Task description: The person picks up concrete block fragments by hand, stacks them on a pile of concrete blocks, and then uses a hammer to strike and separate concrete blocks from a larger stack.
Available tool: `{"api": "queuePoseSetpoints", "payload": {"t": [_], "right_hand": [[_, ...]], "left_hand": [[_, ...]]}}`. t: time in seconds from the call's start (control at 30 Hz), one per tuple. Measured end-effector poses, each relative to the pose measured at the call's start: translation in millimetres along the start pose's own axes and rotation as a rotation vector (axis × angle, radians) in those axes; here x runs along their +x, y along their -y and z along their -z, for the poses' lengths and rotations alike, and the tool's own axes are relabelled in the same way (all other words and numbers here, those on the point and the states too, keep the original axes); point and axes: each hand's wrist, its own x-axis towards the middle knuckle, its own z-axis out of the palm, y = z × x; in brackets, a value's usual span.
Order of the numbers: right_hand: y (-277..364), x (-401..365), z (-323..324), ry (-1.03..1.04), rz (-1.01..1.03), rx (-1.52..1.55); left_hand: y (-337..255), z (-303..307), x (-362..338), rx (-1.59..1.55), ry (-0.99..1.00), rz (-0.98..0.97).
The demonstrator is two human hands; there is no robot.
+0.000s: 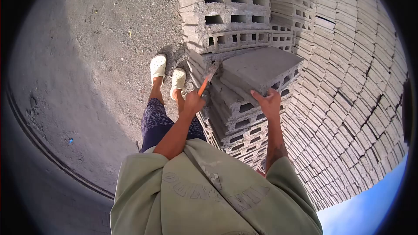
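An orange-handled scraper [204, 85] is gripped in my left hand [193, 103], its flat grey blade up against the side of the stacked blocks. My right hand [268, 103] holds the near end of a hollow concrete block [261, 64], with the thumb at its top edge. This block lies on its side at the top of a stack, its smooth grey face up and its holes toward me. Below it, more hollow blocks [244, 124] are piled in layers, with rough edges on the left.
A taller stack of hollow blocks [237, 6] stands just beyond. Long rows of blocks [352, 91] fill the right side. Gravel ground [117, 21] spreads to the left, under my feet in white clogs [158, 65]. A small blue scrap [71, 140] lies there.
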Motion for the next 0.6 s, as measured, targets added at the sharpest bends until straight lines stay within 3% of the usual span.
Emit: {"api": "queuePoseSetpoints", "payload": {"t": [0.1, 0.17, 0.2, 0.23, 0.27, 0.3, 0.33, 0.37, 0.43, 0.47, 0.5, 0.53, 0.6], "right_hand": [[1.6, 10.1, -0.4, -0.001, 0.118, -0.008], [9.7, 2.0, 3.0, 0.019, 0.138, -0.206], [19.9, 0.4, 14.1, 0.143, 0.080, -0.137], [29.4, -6.0, 25.7, 0.108, 0.088, -0.106], [35.9, -20.6, 42.2, -0.073, 0.178, -0.131], [42.1, -41.2, 62.5, -0.269, 0.249, -0.165], [52.1, -62.6, 81.8, -0.264, 0.085, -0.094], [46.6, -81.7, 93.2, -0.322, 0.089, -0.036], [36.9, -127.8, 102.6, -0.328, 0.028, 0.080], [24.5, -151.1, 96.1, -0.305, -0.025, 0.129], [12.5, -172.5, 86.1, -0.291, -0.085, 0.187], [8.2, -193.3, 79.9, -0.174, -0.137, 0.096], [2.3, -225.0, 67.1, -0.133, 0.023, 0.071]], "left_hand": [[3.7, 14.2, 8.8, 0.126, 0.079, -0.054], [1.3, 58.6, -5.0, 0.080, 0.054, -0.038], [7.5, 78.4, -6.8, 0.003, -0.052, 0.016], [-2.1, 113.4, -13.9, 0.034, -0.124, 0.055], [31.6, 128.0, -6.2, 0.095, -0.122, 0.111], [24.0, 161.1, -10.1, 0.169, -0.113, 0.204], [62.0, 184.2, 0.5, 0.320, -0.090, 0.229], [91.1, 209.5, 4.9, 0.346, -0.108, 0.317], [128.5, 275.2, 11.6, 0.365, 0.013, 0.528], [167.9, 309.6, 30.4, 0.665, 0.251, 0.550], [154.9, 344.4, 34.0, 1.006, 0.633, 0.447], [147.2, 371.1, 39.4, 1.451, 0.795, 0.349], [84.4, 327.1, 47.5, 1.584, 0.768, 0.168]]}}
